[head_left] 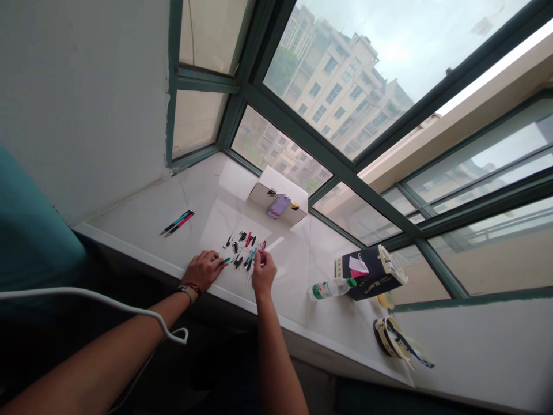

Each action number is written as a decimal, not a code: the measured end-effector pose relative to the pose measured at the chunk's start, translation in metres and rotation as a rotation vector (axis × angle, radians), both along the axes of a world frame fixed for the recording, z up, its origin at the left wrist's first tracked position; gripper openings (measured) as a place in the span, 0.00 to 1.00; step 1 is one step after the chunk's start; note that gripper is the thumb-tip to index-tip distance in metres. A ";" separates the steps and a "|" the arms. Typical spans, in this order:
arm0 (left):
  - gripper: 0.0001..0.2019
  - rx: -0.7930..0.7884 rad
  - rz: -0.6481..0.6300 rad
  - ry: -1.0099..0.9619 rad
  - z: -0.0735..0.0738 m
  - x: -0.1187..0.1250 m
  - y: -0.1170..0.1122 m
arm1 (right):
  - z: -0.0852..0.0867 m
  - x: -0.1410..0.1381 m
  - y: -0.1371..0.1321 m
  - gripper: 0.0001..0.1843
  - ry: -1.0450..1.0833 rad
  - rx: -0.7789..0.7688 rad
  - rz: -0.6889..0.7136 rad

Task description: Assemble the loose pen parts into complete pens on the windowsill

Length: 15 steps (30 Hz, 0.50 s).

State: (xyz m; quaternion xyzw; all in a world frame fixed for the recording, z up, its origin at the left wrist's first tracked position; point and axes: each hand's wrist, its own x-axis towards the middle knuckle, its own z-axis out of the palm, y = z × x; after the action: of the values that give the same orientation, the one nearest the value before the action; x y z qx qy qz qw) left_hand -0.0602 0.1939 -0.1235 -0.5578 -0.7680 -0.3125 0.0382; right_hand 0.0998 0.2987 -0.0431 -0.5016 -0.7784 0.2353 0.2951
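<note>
My left hand (pixel 203 270) rests near the front edge of the white marbled counter (pixel 283 288). Its fingers are closed on a teal pen barrel (pixel 225 261), whose end sticks out to the right. My right hand (pixel 264 273) is closed in a pinch just right of the scattered pen parts; what lies between its fingertips is too small to make out. Among the loose pen parts (pixel 240 248) are black, teal and red pieces. Farther left, a teal-and-black pen (pixel 175 223) and a red-and-black pen (pixel 181 223) lie side by side, apart from both hands.
A white box (pixel 298 202) with a blurred purple item against it stands by the window. To the right are a clear bottle (pixel 330 288) with a green cap, a dark blue box (pixel 371 274) and a round banded item (pixel 386 337). A white cable (pixel 108 300) crosses the lower left.
</note>
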 end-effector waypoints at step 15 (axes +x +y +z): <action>0.18 -0.023 0.002 0.044 -0.003 -0.001 0.001 | -0.039 0.010 0.010 0.06 -0.571 -0.408 0.028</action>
State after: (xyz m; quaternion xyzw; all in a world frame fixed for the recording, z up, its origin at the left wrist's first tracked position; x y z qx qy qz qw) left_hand -0.0611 0.1946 -0.1261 -0.5642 -0.7710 -0.2913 0.0489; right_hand 0.1100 0.3083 -0.0821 -0.5853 -0.7731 0.2403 -0.0443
